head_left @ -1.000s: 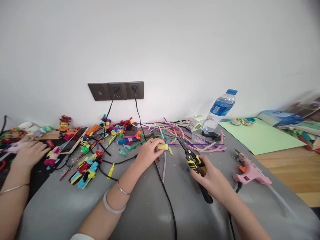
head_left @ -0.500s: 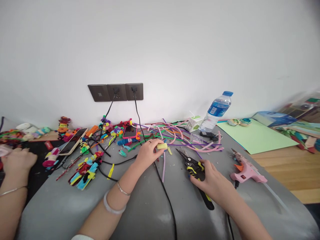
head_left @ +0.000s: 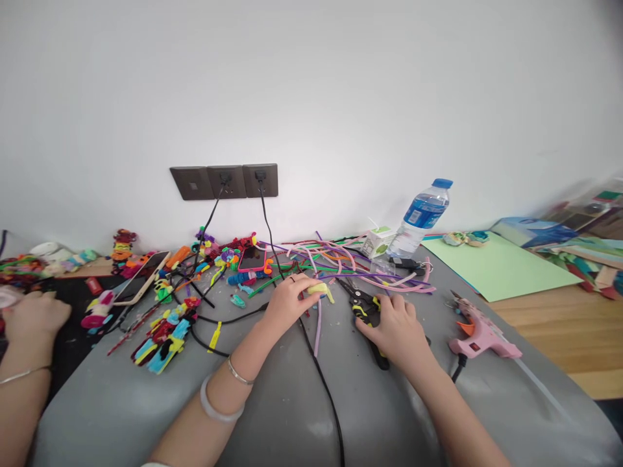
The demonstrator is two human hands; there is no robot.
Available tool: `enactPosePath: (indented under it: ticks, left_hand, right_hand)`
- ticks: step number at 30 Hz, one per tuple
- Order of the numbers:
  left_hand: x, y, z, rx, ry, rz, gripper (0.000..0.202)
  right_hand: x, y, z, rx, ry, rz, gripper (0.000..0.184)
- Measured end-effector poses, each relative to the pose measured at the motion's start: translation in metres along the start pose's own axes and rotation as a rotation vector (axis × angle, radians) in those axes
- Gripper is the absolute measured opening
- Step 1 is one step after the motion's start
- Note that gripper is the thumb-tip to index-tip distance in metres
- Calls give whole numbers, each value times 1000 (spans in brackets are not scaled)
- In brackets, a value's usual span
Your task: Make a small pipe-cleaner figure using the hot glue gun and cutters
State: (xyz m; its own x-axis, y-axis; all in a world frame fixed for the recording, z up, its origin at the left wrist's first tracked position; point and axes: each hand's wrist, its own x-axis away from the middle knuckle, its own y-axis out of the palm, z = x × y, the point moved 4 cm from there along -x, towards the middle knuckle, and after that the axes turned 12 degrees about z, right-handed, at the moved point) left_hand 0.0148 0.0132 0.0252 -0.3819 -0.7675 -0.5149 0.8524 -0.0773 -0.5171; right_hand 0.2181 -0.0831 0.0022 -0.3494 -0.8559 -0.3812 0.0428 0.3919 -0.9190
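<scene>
Between the thumb and fingers of my left hand (head_left: 291, 298) is a short, thick yellow pipe cleaner piece (head_left: 317, 288), held above the middle of the table. Part of it is hidden by my fingertips. My right hand (head_left: 396, 327) is closed around the black and yellow handles of a pair of pliers (head_left: 361, 301), which point away from me and to the left. The palm covers part of the handles. Just behind both hands lie loose pink, purple and green pipe cleaners (head_left: 335, 256).
A pink glue gun (head_left: 484, 337) lies at the right, near green paper (head_left: 506, 266). A water bottle (head_left: 419, 217), a drink carton (head_left: 377, 243) and keys (head_left: 413, 264) stand or lie behind. Black cables (head_left: 318, 370) cross the grey table. Another person's hand (head_left: 36, 318) is at far left.
My right hand and the pliers have shifted left, closer to my left hand, with the hand further over the handles. The yellow piece has tilted, its right end now pointing down.
</scene>
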Motion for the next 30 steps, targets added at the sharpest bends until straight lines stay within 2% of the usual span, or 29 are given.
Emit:
enactPosePath:
  ticks: [3,6,9,11,15,19,23,26,30]
  left_hand:
    - [0,-1,0,22,-35,14,20]
    - [0,-1,1,-3,-32,14,13]
    - [0,0,2,-46,16,15,10]
    - [0,1,1,-57,37,18,10]
    - [0,-1,-1,-56,69,42,9]
    - [-2,-3,-3,-57,74,63,8]
    - [-3,-3,-6,-53,24,64,9]
    - [-3,-2,-10,-42,-40,89,11]
    - [-5,-3,-15,7,-126,117,16]
  right_hand:
    - [-1,7,-2,-13,-11,42,54]
    - [-3,8,-2,-96,-35,125,62]
    - [-9,-3,-7,-283,-85,220,50]
    - [-16,-15,-16,-460,-119,234,39]
    - [-33,-35,-46,-769,-172,68,22]
    - [-46,-39,-71,-866,-212,-35,21]
    - [-60,-25,-88,-808,-314,-31,26]
    - [-71,-9,-100,-718,-415,-105,34]
    - [-79,3,-111,-807,-525,-183,38]
